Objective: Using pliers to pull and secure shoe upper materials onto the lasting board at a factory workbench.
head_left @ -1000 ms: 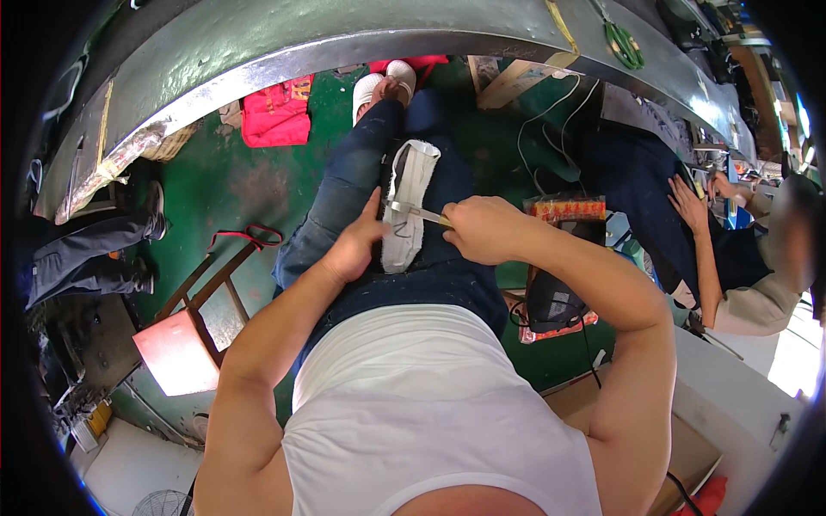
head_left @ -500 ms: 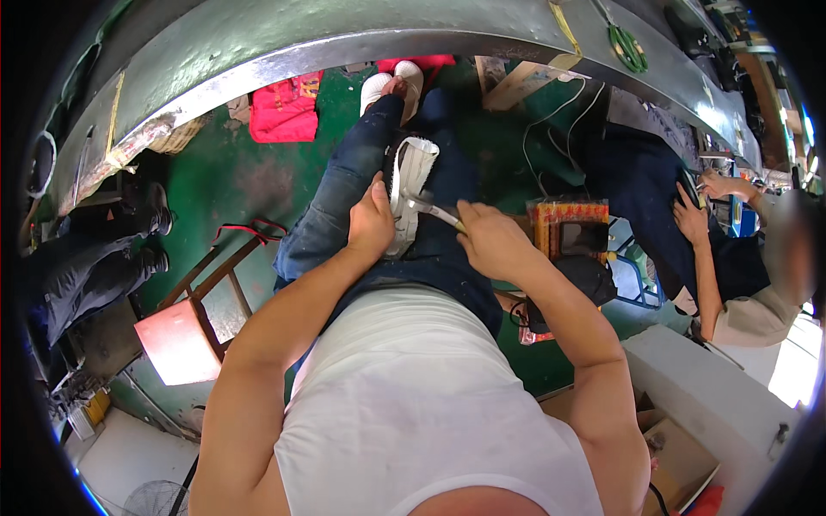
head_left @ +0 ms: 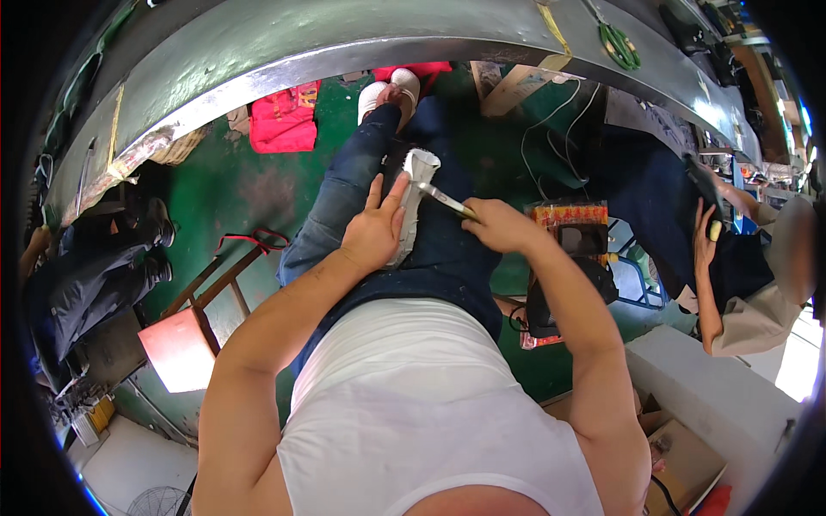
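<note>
A white shoe point(head_left: 413, 211) lies lengthwise on my thighs, its far end pale and rounded. My left hand point(head_left: 374, 228) presses against its left side and holds it, with the index and middle fingers stretched along it and spread apart. In my right hand point(head_left: 503, 226), closed fingers grip the handle of a hammer point(head_left: 446, 203). The hammer's head meets the shoe's upper right part; whether it is touching or just above cannot be told. Part of the shoe's near end is hidden by my left hand.
A metal bench point(head_left: 327, 43) curves across the far side, with green-handled scissors point(head_left: 618, 45) on it. A stool point(head_left: 179, 344) stands left, a red bag point(head_left: 284, 119) lies on the floor. A co-worker point(head_left: 731, 284) sits right; another person's legs point(head_left: 95, 275) show left.
My left hand has shifted over the shoe and its fingers have straightened. The hammer has turned slightly and its head has moved a little farther away, with my right hand shifting right.
</note>
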`<state>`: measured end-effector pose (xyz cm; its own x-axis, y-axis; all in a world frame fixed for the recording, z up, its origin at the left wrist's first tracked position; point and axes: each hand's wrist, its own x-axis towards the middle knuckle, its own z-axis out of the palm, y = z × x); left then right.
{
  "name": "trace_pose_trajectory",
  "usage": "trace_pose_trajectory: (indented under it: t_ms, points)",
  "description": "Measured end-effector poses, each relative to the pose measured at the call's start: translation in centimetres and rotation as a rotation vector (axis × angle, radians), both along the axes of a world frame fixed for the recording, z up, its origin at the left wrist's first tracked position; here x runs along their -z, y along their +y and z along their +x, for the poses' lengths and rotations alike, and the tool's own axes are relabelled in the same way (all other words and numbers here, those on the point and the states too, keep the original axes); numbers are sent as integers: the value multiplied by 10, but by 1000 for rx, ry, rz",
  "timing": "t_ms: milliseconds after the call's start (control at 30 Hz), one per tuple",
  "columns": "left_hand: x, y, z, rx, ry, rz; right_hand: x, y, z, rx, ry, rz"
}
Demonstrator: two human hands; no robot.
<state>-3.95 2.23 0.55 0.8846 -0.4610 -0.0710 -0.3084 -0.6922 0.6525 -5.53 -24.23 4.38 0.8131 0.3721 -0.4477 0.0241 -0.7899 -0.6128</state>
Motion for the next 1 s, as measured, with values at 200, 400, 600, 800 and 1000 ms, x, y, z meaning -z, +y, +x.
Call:
trace_pose_trajectory:
  t_ms: [200, 400, 600, 800, 1000]
  points:
    - [-3, -2, 9, 31, 58, 110, -24, 22, 15, 271, -58, 188]
    - [-7, 3, 10, 140, 83, 173, -10, 44, 29, 153, -128, -117]
    - [-33, 6, 20, 229, 232, 180, -2, 44, 18, 114, -228, -81]
    - [-10, 19, -4, -193, 481, -165, -23, 53, 2, 208, -124, 178]
    - [-3, 25, 6, -124, 497, -183, -30, 62, -7, 106, -79, 82]
